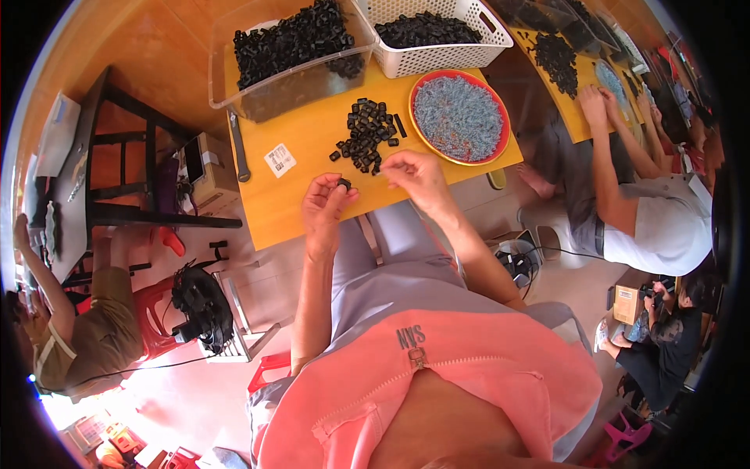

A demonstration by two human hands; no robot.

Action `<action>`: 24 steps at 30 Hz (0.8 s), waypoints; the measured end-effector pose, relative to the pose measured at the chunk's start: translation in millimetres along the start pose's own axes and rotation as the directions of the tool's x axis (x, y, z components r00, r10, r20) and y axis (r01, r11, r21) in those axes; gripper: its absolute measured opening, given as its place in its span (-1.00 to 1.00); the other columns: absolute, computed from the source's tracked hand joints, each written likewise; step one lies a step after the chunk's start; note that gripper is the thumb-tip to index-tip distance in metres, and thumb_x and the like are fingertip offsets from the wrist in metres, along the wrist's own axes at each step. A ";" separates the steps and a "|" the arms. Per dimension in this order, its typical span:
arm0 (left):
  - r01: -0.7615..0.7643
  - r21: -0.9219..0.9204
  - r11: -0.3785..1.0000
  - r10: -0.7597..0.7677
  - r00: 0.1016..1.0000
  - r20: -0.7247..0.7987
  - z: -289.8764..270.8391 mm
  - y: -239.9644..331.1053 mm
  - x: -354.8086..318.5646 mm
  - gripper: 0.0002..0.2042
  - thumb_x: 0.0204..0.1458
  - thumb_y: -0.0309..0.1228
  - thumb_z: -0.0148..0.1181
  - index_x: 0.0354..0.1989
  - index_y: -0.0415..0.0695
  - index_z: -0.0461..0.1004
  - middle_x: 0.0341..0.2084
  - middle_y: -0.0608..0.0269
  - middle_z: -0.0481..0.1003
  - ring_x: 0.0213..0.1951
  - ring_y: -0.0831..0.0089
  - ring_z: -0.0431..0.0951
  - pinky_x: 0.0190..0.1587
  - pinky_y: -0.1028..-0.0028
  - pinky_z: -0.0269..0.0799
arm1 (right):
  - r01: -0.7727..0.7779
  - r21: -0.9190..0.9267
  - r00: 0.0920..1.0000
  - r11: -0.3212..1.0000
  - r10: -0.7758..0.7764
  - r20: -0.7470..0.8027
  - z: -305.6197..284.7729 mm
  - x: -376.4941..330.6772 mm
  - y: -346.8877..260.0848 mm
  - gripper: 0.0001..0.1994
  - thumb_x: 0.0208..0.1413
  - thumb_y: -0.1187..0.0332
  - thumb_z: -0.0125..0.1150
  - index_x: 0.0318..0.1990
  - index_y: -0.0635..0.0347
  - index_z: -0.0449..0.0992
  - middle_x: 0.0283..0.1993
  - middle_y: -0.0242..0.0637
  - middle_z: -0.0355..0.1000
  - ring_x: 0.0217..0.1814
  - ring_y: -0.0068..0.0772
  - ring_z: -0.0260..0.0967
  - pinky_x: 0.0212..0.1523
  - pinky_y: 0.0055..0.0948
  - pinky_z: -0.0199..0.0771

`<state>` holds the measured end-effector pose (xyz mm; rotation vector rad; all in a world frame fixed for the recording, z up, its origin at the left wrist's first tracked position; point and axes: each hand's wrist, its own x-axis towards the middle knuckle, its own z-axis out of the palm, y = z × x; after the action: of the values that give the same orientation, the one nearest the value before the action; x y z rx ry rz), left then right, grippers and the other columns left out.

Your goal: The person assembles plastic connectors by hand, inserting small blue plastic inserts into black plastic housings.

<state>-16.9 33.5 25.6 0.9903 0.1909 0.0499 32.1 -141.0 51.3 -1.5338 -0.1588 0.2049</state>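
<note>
My left hand (326, 205) pinches a small black plastic part (344, 184) between thumb and fingers, over the near edge of the yellow table (281, 211). To its right my right hand (418, 178) is closed in a pinch near the pile; whatever its fingertips hold is too small to make out. Just beyond both hands lies a loose pile of short black cylindrical parts (366, 129). A thin black strip (400, 126) rests beside the pile. On the right, a round tray with a red and yellow rim (507, 133) is heaped with tiny grey-blue metal pieces (457, 117).
A clear plastic bin (293, 102) and a white perforated basket (441, 59), both full of black parts, stand at the back. A dark strap-like tool (239, 148) and a white label (280, 160) lie at the left. Another person's hands (598, 102) work at the right-hand table.
</note>
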 end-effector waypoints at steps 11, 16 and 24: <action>0.092 -0.225 0.970 -0.089 0.996 0.022 3.0 -10.9 -8.1 -0.88 0.03 -0.55 0.03 -0.25 -0.24 0.39 -0.42 0.26 0.46 -0.38 0.53 0.48 -0.28 0.60 0.44 | -0.004 0.056 0.998 0.998 0.001 0.057 32.2 -14.0 -0.5 -0.93 -0.02 0.56 0.13 -0.34 0.34 0.44 -0.40 -0.36 0.41 -0.41 -0.67 0.34 -0.37 -0.69 0.40; 0.116 -0.207 0.971 -0.114 0.993 0.025 6.6 -12.7 -9.7 -0.90 0.00 -0.55 0.07 -0.30 -0.25 0.39 -0.46 0.24 0.47 -0.41 0.50 0.50 -0.26 0.54 0.46 | 0.025 0.011 0.999 1.000 -0.025 0.023 32.2 -16.6 3.7 -0.93 -0.03 0.59 0.13 -0.35 0.36 0.43 -0.40 -0.35 0.41 -0.42 -0.64 0.37 -0.43 -0.68 0.40; 0.135 -0.280 0.950 -0.135 0.991 0.020 -3.2 -22.2 -13.5 -0.92 0.00 -0.56 0.06 -0.32 -0.24 0.40 -0.44 0.21 0.48 -0.40 0.49 0.51 -0.25 0.53 0.50 | 0.240 -0.236 0.966 0.942 -0.256 -0.040 38.3 -25.7 4.1 -0.95 -0.11 0.57 0.19 -0.44 0.34 0.47 -0.48 -0.32 0.36 -0.47 -0.57 0.37 -0.48 -0.63 0.37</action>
<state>-31.7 22.3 7.3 0.6913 0.2433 -0.0477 -1.8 -109.5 49.1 -1.7312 -0.3278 -0.0710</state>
